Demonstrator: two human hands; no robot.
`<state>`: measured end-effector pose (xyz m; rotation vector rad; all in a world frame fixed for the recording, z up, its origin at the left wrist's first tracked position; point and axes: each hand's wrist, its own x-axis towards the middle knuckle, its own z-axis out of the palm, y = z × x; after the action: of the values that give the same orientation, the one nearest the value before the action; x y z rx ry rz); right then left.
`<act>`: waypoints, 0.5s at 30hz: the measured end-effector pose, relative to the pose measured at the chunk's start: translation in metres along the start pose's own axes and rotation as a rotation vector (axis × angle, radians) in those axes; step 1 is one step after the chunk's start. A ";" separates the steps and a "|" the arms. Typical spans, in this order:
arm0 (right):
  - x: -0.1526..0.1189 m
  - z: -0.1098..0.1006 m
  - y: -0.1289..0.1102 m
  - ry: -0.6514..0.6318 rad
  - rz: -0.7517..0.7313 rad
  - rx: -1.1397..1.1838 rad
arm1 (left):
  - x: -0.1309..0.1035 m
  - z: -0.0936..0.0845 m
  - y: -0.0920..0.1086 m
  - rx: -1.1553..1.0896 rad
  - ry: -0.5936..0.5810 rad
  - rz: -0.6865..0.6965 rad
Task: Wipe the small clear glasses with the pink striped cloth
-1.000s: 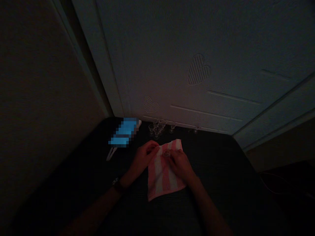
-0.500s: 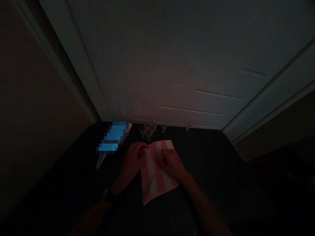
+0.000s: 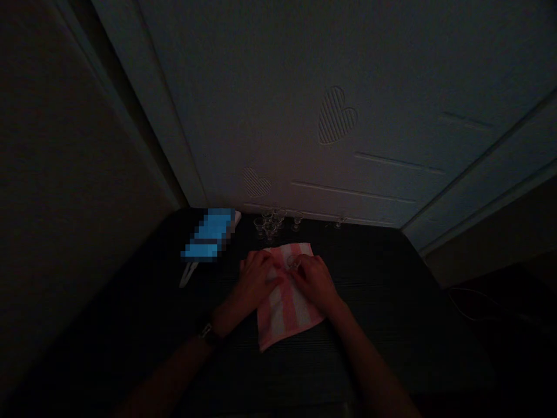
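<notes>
A striped pink and white cloth (image 3: 289,310) lies spread on the dark table. My right hand (image 3: 315,281) is closed in a pinch on a small clear glass (image 3: 293,263) over the upper part of the cloth. My left hand (image 3: 259,277) rests on the cloth's left side, fingers apart and nothing seen in them. Just beyond the cloth stands a cluster of several small stemmed glasses (image 3: 270,223). The dim light hides fine detail.
A single small glass (image 3: 297,221) stands right of the cluster, and another glass (image 3: 338,222) is farther right by the wall. At the left lies a device with a bright blurred screen (image 3: 211,232). A white panel (image 3: 282,133) with heart reliefs rises behind the table (image 3: 378,302).
My left hand has shifted inward over the cloth, its fingers spreading toward the middle. The small glass in my right hand has turned, showing more of its rim. The whole view has shifted slightly.
</notes>
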<state>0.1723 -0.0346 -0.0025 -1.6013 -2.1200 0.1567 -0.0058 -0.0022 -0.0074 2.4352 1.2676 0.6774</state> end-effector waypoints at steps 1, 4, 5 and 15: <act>0.000 -0.001 -0.001 -0.003 0.004 0.000 | 0.001 0.000 -0.002 -0.005 0.002 -0.013; -0.001 -0.006 -0.003 -0.005 -0.006 0.013 | 0.003 -0.002 -0.005 -0.028 -0.002 -0.042; -0.001 -0.007 -0.004 0.001 -0.017 0.015 | 0.003 -0.003 -0.006 -0.034 -0.002 -0.045; 0.000 -0.007 -0.003 -0.038 -0.080 -0.015 | 0.008 -0.011 -0.014 -0.023 0.062 -0.064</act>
<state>0.1727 -0.0368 0.0052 -1.5301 -2.2154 0.1470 -0.0168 0.0132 -0.0029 2.3614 1.3478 0.7505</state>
